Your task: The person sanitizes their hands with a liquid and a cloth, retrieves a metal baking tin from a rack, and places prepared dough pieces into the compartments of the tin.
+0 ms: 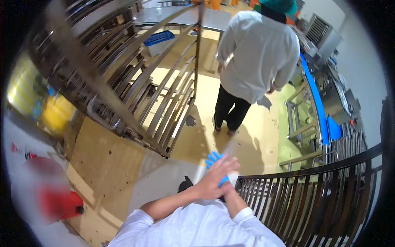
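My bare left hand [218, 175] lies across my right hand, its fingers stretched out toward the upper right and slightly blurred. My right hand [214, 158] has a blue glove on it, with spread fingers showing above and left of my left hand; its palm is mostly hidden behind the left. The hands touch in front of my white-clad body, just left of a dark slatted metal rack [304, 185].
A person [257, 53] in white top and dark trousers stands ahead, back turned. A tall metal rack [173, 99] is at the left, near yellow containers [57, 115] and a red object [70, 203]. A blue-belted conveyor [314, 94] runs along the right.
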`<control>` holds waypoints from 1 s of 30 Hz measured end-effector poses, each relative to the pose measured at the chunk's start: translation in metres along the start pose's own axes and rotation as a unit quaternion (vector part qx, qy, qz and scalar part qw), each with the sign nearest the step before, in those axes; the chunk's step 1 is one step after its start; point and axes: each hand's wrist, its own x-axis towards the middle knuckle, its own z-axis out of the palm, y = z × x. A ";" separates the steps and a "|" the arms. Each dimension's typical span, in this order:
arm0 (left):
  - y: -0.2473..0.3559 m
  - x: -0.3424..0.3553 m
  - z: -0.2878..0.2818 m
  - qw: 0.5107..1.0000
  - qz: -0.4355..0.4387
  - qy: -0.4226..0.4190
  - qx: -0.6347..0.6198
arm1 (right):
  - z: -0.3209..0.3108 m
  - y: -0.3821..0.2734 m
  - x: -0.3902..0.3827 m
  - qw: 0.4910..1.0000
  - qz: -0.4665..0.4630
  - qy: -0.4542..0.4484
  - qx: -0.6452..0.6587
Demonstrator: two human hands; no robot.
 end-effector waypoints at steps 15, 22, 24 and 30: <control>-0.338 0.204 -0.093 0.731 -0.517 0.123 -0.429 | -0.040 -0.342 0.063 0.837 -0.298 -0.269 0.372; -0.264 0.423 -0.080 0.766 -0.263 0.073 -0.583 | -0.010 -0.474 0.179 0.860 -0.240 -0.297 0.337; -0.261 0.475 -0.080 0.854 -0.209 0.097 -0.467 | 0.002 -0.503 0.220 0.874 -0.227 -0.284 0.322; -0.252 0.642 -0.096 0.970 0.099 0.019 0.220 | 0.054 -0.605 0.358 0.888 -0.195 -0.283 0.305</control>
